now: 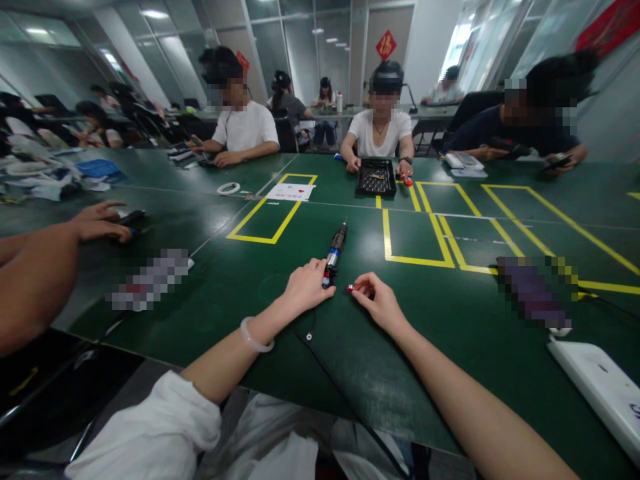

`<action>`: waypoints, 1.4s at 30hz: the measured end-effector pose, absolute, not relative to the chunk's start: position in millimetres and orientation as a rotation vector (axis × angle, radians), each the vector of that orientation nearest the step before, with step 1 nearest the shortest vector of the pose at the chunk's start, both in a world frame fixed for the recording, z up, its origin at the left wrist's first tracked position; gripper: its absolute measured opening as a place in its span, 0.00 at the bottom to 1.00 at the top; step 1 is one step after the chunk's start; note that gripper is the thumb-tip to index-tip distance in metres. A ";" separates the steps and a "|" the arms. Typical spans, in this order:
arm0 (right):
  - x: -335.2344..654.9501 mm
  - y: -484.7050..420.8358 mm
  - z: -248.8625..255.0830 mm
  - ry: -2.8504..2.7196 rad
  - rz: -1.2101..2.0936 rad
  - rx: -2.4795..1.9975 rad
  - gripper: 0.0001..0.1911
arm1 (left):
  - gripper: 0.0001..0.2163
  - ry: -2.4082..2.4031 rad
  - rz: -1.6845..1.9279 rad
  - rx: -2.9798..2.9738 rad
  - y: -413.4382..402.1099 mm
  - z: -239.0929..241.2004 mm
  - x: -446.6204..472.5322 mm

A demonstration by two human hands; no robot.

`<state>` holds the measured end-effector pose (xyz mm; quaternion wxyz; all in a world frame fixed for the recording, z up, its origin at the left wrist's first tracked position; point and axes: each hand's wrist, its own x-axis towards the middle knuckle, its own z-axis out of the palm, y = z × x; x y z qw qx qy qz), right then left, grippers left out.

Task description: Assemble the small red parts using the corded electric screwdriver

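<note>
A: In the head view, where does the screwdriver-like tool lie?

B: On or just above the worktop, toward the near edge. Its long axis runs away from the wearer, thin tip toward the far edge and leaning slightly right.

A: Which hand is nearer?

B: The left hand. It is closed around the tool's rear end, the end facing the near edge; some fingers are hidden.

A: And the right hand?

B: Just right of that rear end, not touching it. Thumb and fingertips are pinched on a small red piece, too small to identify. That piece sits between the hand and the tool, a narrow gap left.
</note>
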<state>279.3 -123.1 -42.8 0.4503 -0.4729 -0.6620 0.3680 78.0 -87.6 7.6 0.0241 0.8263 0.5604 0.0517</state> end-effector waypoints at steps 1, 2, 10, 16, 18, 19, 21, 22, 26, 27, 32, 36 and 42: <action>279.9 -122.9 -42.5 -1.650 0.880 -1.177 0.06 | 0.27 1.699 0.173 2.570 -92.3 7.2 83.9; 280.5 -122.7 -42.5 -1.666 0.847 -1.182 0.05 | 0.28 1.666 0.184 2.579 -96.5 6.8 88.8; 279.7 -122.0 -46.6 -1.831 0.691 -1.168 0.02 | 0.29 1.507 0.245 2.599 -109.2 4.4 101.1; 281.2 -123.1 -45.3 -1.897 0.631 -1.182 0.03 | 0.29 1.503 0.245 2.595 -110.2 3.0 99.8; 281.4 -123.9 -44.2 -1.886 0.621 -1.180 0.05 | 0.30 1.508 0.239 2.599 -111.7 3.9 99.8; 281.2 -124.4 -43.6 -1.881 0.620 -1.178 0.05 | 0.30 1.514 0.235 2.605 -112.6 4.4 100.0; 280.5 -125.5 -41.9 -1.874 0.616 -1.174 0.06 | 0.30 1.544 0.226 2.624 -114.1 4.9 101.1; 280.3 -126.2 -40.9 -1.869 0.611 -1.174 0.07 | 0.29 1.564 0.219 2.637 -114.6 4.9 102.1; 281.0 -129.1 -36.2 -1.840 0.612 -1.198 0.07 | 0.25 1.638 0.224 2.686 -114.4 2.9 107.3; 281.4 -129.6 -35.5 -1.828 0.622 -1.209 0.07 | 0.24 1.655 0.230 2.694 -113.7 2.2 108.3; 281.7 -129.7 -37.4 -1.826 0.672 -1.206 0.08 | 0.28 1.649 0.218 2.730 -108.5 0.4 103.0; 280.9 -128.2 -41.4 -1.872 0.656 -1.151 0.07 | 0.30 1.650 0.155 2.751 -104.1 0.2 83.0; 280.7 -127.2 -43.8 -1.867 0.684 -1.144 0.07 | 0.31 1.762 0.083 2.690 -90.3 1.6 31.3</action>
